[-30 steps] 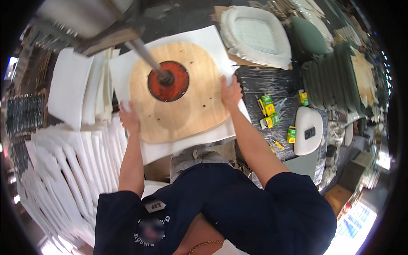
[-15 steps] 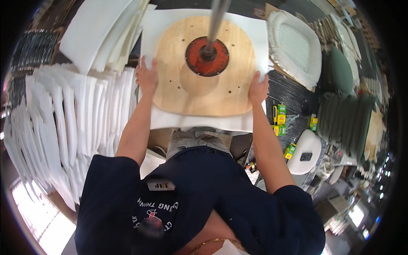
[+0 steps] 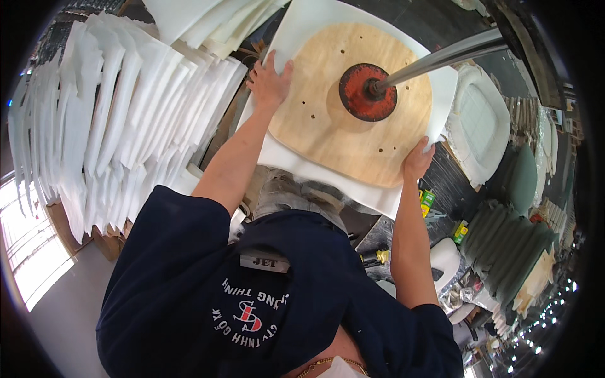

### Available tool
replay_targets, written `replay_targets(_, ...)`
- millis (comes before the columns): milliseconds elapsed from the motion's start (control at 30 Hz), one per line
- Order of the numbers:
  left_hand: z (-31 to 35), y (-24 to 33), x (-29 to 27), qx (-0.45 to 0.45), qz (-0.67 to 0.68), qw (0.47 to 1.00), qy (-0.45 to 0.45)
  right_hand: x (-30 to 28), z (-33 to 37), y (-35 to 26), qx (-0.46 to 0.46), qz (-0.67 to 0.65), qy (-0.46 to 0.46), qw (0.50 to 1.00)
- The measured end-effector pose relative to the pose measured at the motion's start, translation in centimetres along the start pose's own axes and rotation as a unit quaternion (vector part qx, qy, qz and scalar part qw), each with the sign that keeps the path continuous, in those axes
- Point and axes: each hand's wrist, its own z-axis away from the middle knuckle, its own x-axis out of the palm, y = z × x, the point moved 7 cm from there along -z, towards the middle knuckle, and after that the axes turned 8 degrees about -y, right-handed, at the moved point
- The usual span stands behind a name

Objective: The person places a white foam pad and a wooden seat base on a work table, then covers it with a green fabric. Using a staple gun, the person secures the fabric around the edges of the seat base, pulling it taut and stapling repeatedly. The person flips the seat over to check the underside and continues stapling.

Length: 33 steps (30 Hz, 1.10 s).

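At four o'clock from your right hand [image 3: 418,160] sits a small green and yellow box [image 3: 428,199], upright on the dark bench top [image 3: 450,183], just beyond your wrist. Further out at four o'clock, a second green and yellow box [image 3: 460,231] lies near the stack of green cushions [image 3: 510,252]. On your own dark shirt, at six o'clock in the view, you've got a small white rectangular label [image 3: 265,262] at the neckline, and below it a round white printed emblem with a red and white mark [image 3: 247,317] in its middle.
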Motion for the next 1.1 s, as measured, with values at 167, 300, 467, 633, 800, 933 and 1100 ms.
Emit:
replay_targets(167, 0.3, -0.4, 0.3, 0.007, 0.0, 1.0, 0.008, 0.1, -0.5, -0.1, -0.007, 0.019, 0.012, 1.0)
replay_targets(300, 0.5, -0.3, 0.3, -0.01, -0.015, 1.0, 0.008, 0.1, -0.6, -0.3, -0.001, 0.025, 0.006, 1.0)
replay_targets(467, 0.2, -0.1, 0.3, 0.006, -0.011, 1.0, 0.014, 0.0, -0.1, -0.3, 0.0, 0.02, 0.011, 1.0)
replay_targets(633, 0.3, 0.2, 0.4, 0.008, -0.039, 0.999, 0.018, 0.2, 0.0, -0.7, 0.014, 0.06, 0.013, 0.998)
replay_targets(800, 0.0, 0.2, 0.8, 0.005, -0.06, 0.998, 0.026, 0.5, 0.1, -0.9, -0.012, 0.124, 0.039, 0.991)
replay_targets(933, 0.3, 0.4, 0.9, 0.026, -0.086, 0.995, 0.052, 1.0, 0.3, -1.1, -0.031, 0.156, 0.064, 0.985)
replay_targets(1100, 0.0, 0.3, 2.0, 0.069, -0.126, 0.985, 0.1, 1.3, 1.0, -1.1, -0.037, 0.19, 0.08, 0.978)
